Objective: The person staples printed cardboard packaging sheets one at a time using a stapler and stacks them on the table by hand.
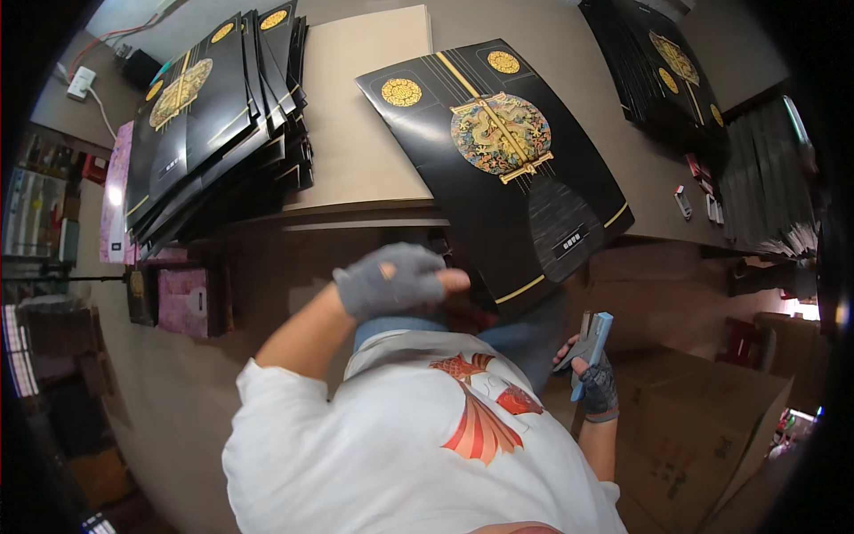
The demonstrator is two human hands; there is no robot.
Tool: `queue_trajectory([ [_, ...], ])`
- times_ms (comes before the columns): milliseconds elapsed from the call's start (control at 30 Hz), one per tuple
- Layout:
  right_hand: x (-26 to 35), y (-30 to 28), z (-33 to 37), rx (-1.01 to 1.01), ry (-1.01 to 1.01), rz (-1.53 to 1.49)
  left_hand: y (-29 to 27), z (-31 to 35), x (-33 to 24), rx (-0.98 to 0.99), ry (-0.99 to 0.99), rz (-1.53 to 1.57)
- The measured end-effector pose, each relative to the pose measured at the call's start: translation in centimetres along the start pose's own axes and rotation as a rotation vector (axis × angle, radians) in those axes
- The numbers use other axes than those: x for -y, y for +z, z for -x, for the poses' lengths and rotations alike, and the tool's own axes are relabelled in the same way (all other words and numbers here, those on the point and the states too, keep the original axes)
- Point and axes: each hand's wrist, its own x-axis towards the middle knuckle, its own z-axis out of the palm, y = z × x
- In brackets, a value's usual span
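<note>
My right hand (594, 378), in a grey fingerless glove, is closed around a light blue stapler (598, 343), low on the right beside my body. My left hand (391, 278), gloved the same way, hovers in front of the table edge; its fingers are partly hidden and slightly blurred. Just right of it, a flat black printed sheet (569, 191) with a gold and coloured round dragon design lies tilted on the table, overhanging the near edge. Beneath its left side is a plain beige board (356, 98).
A stack of similar black printed sheets (213, 116) stands at the left, another stack (663, 67) at the far right. Small staple boxes (683, 203) lie near the right edge. A large cardboard box (685, 427) sits on the floor at right; pink boxes (182, 298) are at left.
</note>
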Motion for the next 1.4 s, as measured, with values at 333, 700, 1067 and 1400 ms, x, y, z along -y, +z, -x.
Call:
queue_trajectory([
  [333, 3.4, 1.7, -2.6, 0.145, 0.046, 0.22, 8.9, -3.3, 0.9, -0.112, -0.029, 0.868],
  [700, 4.5, 5.8, -4.1, 0.213, 0.146, 0.379, 6.4, -4.9, -0.2, -0.143, 0.037, 0.871],
  [1067, 4.3, 7.4, -6.2, 0.187, 0.152, 0.582, 8.0, -6.4, 2.1, -0.303, 0.049, 0.642],
  [1400, 5.0, 9.2, -7.0, 0.101, 0.151, 0.739, 8.4, -6.5, 1.1, -0.282, -0.002, 0.631],
])
